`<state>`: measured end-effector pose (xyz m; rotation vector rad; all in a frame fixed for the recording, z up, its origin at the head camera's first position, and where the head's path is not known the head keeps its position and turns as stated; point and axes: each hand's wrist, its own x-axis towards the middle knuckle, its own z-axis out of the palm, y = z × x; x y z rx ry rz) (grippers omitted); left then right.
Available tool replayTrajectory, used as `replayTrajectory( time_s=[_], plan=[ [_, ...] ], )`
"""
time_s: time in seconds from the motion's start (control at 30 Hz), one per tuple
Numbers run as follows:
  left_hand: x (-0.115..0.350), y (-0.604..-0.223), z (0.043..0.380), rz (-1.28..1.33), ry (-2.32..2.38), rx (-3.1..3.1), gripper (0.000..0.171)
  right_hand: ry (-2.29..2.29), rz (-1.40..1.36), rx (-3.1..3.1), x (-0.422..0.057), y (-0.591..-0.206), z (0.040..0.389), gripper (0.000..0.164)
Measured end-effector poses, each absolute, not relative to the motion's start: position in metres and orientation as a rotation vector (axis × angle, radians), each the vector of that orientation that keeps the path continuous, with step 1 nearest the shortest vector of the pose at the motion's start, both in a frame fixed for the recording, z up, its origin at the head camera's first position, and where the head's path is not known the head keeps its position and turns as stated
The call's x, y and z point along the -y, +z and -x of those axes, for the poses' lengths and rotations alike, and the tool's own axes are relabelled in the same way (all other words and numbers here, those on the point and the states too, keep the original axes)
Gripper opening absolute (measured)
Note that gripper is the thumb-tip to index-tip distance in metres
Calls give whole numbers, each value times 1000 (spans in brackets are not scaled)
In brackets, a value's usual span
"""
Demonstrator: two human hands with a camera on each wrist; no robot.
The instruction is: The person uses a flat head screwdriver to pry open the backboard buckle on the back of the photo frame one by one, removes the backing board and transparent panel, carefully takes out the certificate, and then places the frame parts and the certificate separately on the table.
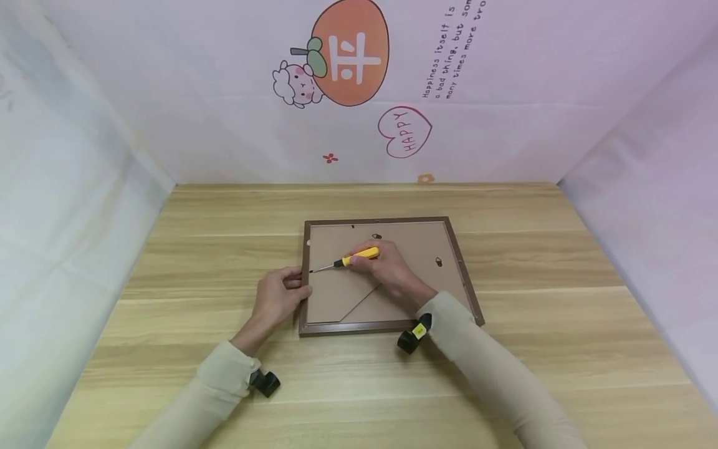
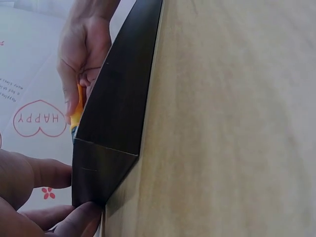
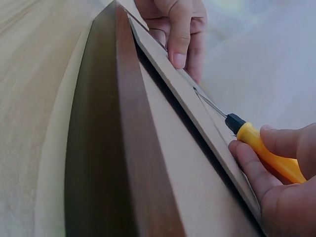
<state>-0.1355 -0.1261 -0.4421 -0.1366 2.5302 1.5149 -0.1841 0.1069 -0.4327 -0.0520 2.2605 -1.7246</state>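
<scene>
A picture frame point(image 1: 359, 327) lies back side up on the wooden table, its brown rim around a tan backboard point(image 1: 331, 299). My left hand point(image 1: 278, 294) grips the rim at the left side, thumb on top. In the left wrist view its fingertips hold the frame's dark outer side point(image 2: 118, 94) near a corner. Between thumb and fingers, my right hand point(image 1: 392, 269) holds a yellow-handled screwdriver point(image 3: 269, 154). The blade points left, its tip at a small black tab point(image 1: 311, 271) on the inner left edge; contact is too small to confirm.
Two hanging rings point(image 1: 439, 262) sit on the backboard, with another black tab point(image 1: 353, 226) along the far edge. The kickstand's slanted edge point(image 1: 361, 303) crosses the board. A printed white cloth point(image 1: 235, 125) walls the table at the back and sides.
</scene>
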Motion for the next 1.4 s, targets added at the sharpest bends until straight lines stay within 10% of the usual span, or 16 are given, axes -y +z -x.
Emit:
replayTrajectory(
  time_s=[1.4],
  plan=[
    [127,-447,135,47,1521,-2618,42,-1805,475,-2586,-46,-405,164,9]
  ],
)
